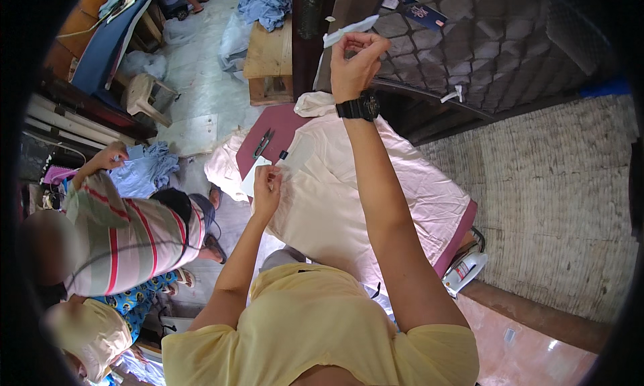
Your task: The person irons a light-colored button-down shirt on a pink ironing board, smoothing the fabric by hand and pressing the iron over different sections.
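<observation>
A pale cream shirt point(315, 205) lies spread over a maroon-covered board point(260, 126) in front of me. My left hand point(268, 186) rests on its left part with the fingers bent together, beside a white card point(253, 177); what the fingertips pinch is hidden. Just beyond them is a small dark tag point(283, 155). Dark thread snips point(263, 143) lie on the maroon cover. My right hand point(359, 59), a black watch on its wrist, is raised far ahead by a metal grille, its fingers closed on a thin white strip point(352, 29).
The dark grille point(483, 57) stands far right, with a knotted white strip point(453, 94) and a dark blue booklet point(424, 13). A white bottle-like thing point(464, 273) is near the board's right corner. Left are two people, blue cloth point(144, 170), a plastic stool point(144, 97) and a wooden table point(268, 54).
</observation>
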`<state>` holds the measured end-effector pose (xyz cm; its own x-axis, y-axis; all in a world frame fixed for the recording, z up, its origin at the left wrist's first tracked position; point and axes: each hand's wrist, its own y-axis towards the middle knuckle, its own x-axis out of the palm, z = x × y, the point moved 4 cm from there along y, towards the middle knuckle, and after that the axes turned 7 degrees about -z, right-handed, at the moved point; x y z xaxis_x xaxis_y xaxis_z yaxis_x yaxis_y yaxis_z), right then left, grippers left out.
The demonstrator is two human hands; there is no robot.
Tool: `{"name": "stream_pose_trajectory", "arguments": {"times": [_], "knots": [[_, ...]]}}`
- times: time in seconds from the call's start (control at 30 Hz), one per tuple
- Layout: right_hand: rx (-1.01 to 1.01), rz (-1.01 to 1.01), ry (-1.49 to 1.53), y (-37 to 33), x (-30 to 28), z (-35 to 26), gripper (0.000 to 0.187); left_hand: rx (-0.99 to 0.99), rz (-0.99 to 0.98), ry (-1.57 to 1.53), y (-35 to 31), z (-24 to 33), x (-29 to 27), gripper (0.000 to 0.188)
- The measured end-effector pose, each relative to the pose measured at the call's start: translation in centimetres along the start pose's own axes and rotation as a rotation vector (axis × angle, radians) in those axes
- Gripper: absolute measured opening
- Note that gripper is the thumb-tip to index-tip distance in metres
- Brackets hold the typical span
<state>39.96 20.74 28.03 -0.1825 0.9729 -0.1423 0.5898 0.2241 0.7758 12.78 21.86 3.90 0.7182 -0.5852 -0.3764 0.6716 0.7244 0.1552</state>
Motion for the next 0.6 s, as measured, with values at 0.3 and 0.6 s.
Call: {"name": "stream_pose_trajectory", "arguments": {"times": [0.3, 0.6], "knots": [[-0.114, 0.086, -0.19, 1.7, 3.7, 0.8, 0.039, -0.073, -0.002, -0.04, 0.5, -1.3, -1.5, 0.011], [-0.017, -0.077, -0.228, -2.0, 3.5, -2.2, 0.042, -0.045, 0.027, 0.067, 1.1, -3.8, -2.9, 0.015]]}}
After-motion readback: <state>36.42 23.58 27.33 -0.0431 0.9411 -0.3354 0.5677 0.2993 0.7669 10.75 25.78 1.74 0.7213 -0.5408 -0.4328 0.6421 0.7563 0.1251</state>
